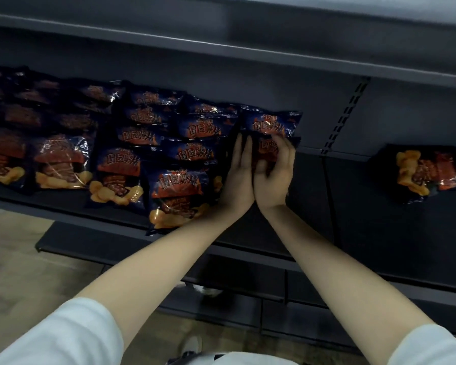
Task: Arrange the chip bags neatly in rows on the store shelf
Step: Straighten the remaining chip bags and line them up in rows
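**Shelf inspection: both hands on one chip bag at the right end of the rows**

The dark shelf (pixel 313 196) runs across the middle of the frame. Chip bags (pixel 121 164) lie on it in overlapping rows, filling it from the left edge of the frame to just right of centre. The front bag (pixel 178 196) of the centre row overhangs the shelf's front lip.

Both forearms enter from the bottom of the frame, in short white sleeves. The left hand (pixel 238 175) is flat and upright, fingers together, pressed against the left edge of the held bag (pixel 267 150). The right hand (pixel 274 175) is curled around the same bag from the right, fingers bent over its face. The heels of the two hands touch below the bag. The bag is thus clasped between both hands, just right of centre, at the right end of the rows.

Directly above it in the frame lies another bag (pixel 270 123), touching or overlapping it; which one is on top cannot be told.

One separate bag (pixel 427 171) lies on its side at the right of the frame, well apart from the rows, past the slotted upright (pixel 345 114).

A second shelf (pixel 221 46) crosses the upper frame.
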`<state>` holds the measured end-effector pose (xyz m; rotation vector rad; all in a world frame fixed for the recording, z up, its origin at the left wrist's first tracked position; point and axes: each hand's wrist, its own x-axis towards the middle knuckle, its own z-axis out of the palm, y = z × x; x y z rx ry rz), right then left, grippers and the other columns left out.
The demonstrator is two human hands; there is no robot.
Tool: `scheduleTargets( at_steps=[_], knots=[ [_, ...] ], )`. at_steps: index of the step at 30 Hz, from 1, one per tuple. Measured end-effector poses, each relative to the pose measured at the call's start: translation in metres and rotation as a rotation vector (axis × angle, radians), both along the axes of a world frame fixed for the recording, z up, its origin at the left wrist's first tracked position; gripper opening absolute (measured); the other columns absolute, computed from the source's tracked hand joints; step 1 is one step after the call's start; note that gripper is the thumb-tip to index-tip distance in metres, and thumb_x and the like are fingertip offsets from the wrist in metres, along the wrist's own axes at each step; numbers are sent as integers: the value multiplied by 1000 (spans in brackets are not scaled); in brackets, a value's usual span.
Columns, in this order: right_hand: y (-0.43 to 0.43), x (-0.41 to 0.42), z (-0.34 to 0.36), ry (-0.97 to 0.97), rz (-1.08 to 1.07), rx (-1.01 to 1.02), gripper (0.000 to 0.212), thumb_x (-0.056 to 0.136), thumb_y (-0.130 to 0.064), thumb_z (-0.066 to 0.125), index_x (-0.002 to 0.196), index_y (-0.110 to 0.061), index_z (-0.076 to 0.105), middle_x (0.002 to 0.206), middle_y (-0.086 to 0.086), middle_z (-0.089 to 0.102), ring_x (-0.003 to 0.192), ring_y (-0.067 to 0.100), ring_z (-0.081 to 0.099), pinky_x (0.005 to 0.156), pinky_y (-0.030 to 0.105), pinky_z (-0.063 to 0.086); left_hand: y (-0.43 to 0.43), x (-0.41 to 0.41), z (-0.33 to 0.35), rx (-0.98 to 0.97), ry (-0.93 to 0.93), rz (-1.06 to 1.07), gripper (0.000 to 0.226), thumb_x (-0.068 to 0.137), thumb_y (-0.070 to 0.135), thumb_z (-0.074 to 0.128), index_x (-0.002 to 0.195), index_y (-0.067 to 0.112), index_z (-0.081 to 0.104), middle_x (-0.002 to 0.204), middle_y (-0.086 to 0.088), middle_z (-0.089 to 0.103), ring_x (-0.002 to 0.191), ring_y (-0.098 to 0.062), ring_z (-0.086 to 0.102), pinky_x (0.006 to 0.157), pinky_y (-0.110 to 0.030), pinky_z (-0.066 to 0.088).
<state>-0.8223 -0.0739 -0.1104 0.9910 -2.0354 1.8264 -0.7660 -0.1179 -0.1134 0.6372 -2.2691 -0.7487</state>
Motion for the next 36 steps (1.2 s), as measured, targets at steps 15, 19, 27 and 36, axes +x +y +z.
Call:
scheduleTargets(
  at_steps=[15, 19, 27, 36],
  knots=[
    [-42, 89, 6, 410, 439, -26, 42, 92, -25, 47, 129, -5, 49, 134, 13, 47, 127, 22, 44, 113, 50, 27, -71, 163, 33, -226, 397, 446, 62, 79, 1, 41, 140, 6, 31, 150, -6, 23, 143, -23, 15, 117, -51, 7],
    [-55, 116, -9, 428, 468, 73, 45, 88, -24, 51, 131, -12, 45, 138, 9, 44, 130, 20, 40, 111, 60, 23, -74, 193, -7, -34, 198, 430, 56, 89, 15, 37, 143, 8, 26, 152, -13, 21, 139, -9, 14, 117, -26, 15],
    [-68, 122, -24, 365, 342, 182, 45, 87, -15, 49, 132, -8, 46, 139, 12, 44, 132, 22, 38, 118, 48, 9, -75, 176, -20, 96, 181, 258, 60, 93, 25, 38, 147, 9, 16, 156, -10, 13, 137, 4, 8, 104, 0, 9],
    [-58, 109, -18, 316, 236, 183, 52, 82, -13, 49, 134, -8, 42, 139, 5, 36, 133, 26, 36, 110, 55, 30, -97, 152, -8, -44, -2, 125, 68, 89, 37, 28, 149, 14, 8, 157, -8, 3, 144, -19, 8, 117, -39, 17]
  ],
)
